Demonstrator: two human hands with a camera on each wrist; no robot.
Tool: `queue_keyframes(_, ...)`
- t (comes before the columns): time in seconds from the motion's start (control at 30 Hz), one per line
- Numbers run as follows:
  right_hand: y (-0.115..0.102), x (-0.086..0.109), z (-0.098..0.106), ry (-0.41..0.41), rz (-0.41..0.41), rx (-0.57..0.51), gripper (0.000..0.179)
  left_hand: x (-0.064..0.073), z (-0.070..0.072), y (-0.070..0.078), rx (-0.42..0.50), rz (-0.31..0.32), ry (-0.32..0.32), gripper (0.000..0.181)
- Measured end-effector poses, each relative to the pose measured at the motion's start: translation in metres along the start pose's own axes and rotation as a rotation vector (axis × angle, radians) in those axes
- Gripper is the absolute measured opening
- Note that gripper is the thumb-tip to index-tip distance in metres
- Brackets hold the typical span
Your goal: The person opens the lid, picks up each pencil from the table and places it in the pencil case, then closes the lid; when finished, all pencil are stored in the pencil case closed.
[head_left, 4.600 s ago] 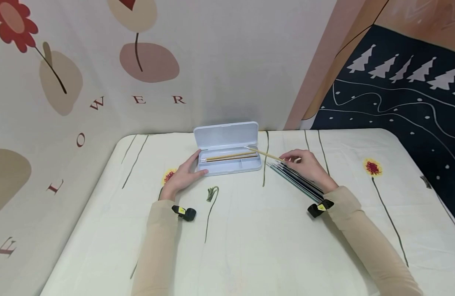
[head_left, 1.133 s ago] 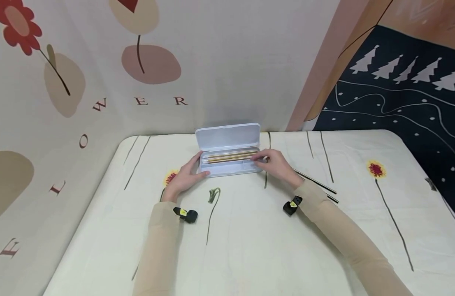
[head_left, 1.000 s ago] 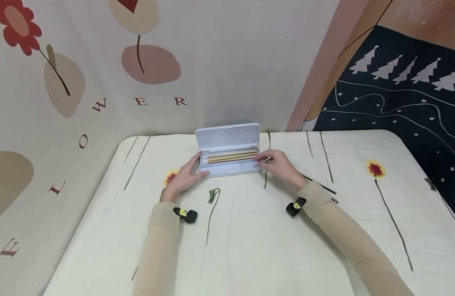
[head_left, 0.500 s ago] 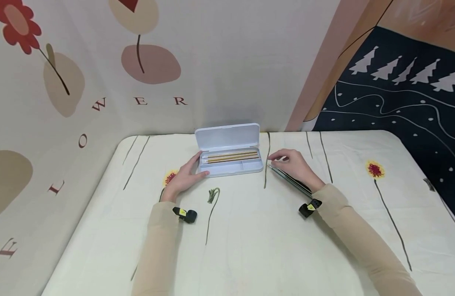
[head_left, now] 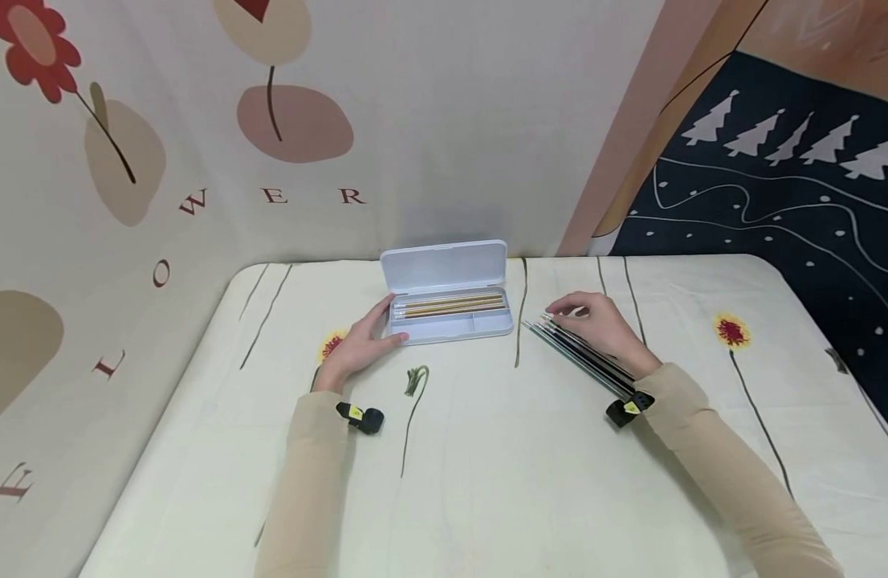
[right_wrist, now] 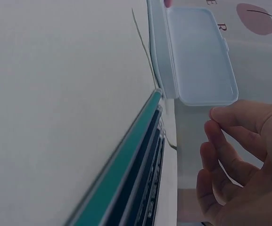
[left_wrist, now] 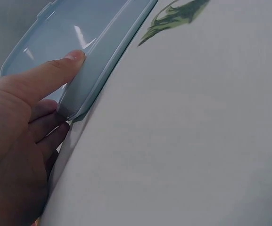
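Observation:
My left hand point(head_left: 364, 343) holds the left end of an open pale-blue pencil case point(head_left: 451, 329). In the left wrist view its thumb point(left_wrist: 62, 68) lies over the front rim, with the other fingers at the end wall. Several gold pencils point(head_left: 451, 307) lie side by side in the case's rear compartment. To the right, my right hand point(head_left: 596, 321) hovers over a bundle of dark and teal pencils point(head_left: 577, 353) on the table. The right wrist view shows its thumb and index fingertips together, beside the pencils' pale ends, with nothing visible between them.
The case's lid point(head_left: 444, 267) stands raised against the patterned wall cloth point(head_left: 444, 160). A small divider splits the front compartment. Printed flowers point(head_left: 731, 329) and stems mark the white tablecloth point(head_left: 487, 482). A dark tree-patterned cloth point(head_left: 776, 193) hangs at the right.
The right hand had a gold pencil above the case, then set it among the others there. It has since moved right, back over the bundle. The left hand has stayed on the case.

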State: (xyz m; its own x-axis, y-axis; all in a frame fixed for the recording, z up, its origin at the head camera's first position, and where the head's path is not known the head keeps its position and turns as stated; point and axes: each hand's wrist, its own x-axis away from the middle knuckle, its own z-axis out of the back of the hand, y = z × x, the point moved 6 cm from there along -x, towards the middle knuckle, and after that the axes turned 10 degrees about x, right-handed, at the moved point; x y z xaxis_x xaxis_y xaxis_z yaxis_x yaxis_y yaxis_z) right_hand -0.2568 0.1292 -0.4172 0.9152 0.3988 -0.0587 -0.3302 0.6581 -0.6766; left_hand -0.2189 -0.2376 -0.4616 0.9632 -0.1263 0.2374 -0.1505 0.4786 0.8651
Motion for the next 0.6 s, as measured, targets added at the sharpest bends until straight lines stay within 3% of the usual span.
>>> queue_keyframes(0.6,0.034,0.033,0.028,-0.001,-0.072,0.106,0.018,0.001,-0.001,-0.002,0.010,0.000,-0.004,0.083)
